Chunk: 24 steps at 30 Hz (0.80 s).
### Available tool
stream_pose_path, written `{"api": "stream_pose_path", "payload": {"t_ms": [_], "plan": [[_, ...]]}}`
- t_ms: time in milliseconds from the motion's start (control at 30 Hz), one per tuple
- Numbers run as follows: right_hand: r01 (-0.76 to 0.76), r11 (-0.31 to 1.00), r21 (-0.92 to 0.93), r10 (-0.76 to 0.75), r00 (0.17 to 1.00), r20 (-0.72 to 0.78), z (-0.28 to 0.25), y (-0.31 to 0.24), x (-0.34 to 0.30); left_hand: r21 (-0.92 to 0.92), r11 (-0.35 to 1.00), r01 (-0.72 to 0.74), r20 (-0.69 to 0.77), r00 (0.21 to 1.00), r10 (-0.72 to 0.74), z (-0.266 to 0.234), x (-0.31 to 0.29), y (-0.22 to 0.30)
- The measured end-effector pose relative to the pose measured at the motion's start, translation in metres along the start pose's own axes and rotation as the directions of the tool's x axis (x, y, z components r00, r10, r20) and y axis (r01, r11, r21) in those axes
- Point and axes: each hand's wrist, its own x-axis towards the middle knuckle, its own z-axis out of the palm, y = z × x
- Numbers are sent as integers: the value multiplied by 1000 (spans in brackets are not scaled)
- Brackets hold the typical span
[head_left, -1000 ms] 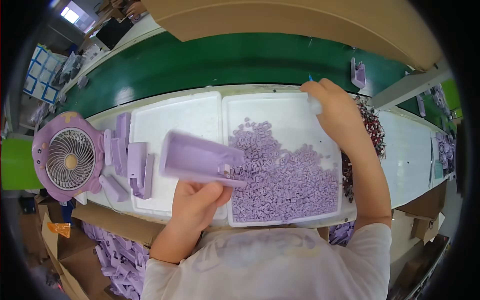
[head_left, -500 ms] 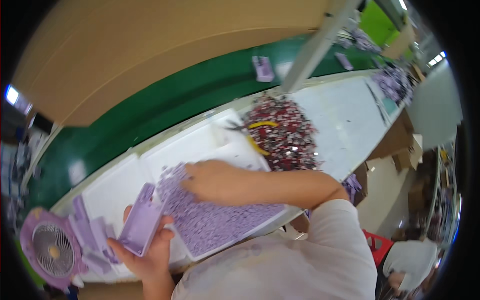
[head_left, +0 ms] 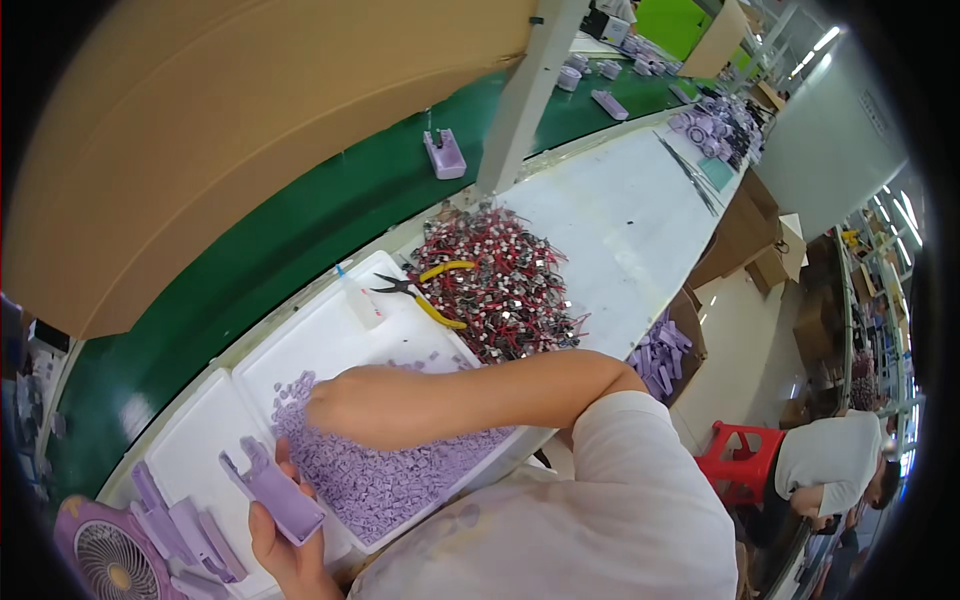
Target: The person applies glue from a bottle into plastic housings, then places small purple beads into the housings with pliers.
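Note:
A light purple plastic housing (head_left: 276,492), long and trough-shaped with two prongs at its upper end, is gripped between the thumb and fingers of my left hand (head_left: 292,548). It is tilted above the left white tray (head_left: 195,420). My right hand (head_left: 350,408) is down at a heap of small purple plastic pieces (head_left: 390,480) in the right white tray (head_left: 320,335). Its fingers are curled, and their tips are hidden, so what they hold cannot be made out. More purple housings (head_left: 185,530) lie in the left tray.
Yellow-handled pliers (head_left: 440,312) rest against a pile of red-wired parts (head_left: 500,280). Beyond the trays runs a green conveyor belt (head_left: 300,215) carrying another purple housing (head_left: 445,155). A purple fan (head_left: 110,560) stands at left. A person (head_left: 825,460) sits by a red stool (head_left: 738,460).
The view has shifted, bringing the seated person and stool further in. My left hand has turned the housing so its prongs point up-left. My right hand stays at the small pieces, its fingers more curled.

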Motion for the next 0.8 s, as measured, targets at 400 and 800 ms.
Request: {"api": "stream_pose_path", "payload": {"t_ms": [400, 800], "plan": [[265, 947, 182, -194, 923, -333, 10, -8, 1, -72, 986, 153, 153, 978, -140, 0, -1, -10], [293, 956, -31, -290, 917, -276, -2, -14, -6, -30, 977, 209, 171, 964, -201, -5, 2, -3]]}}
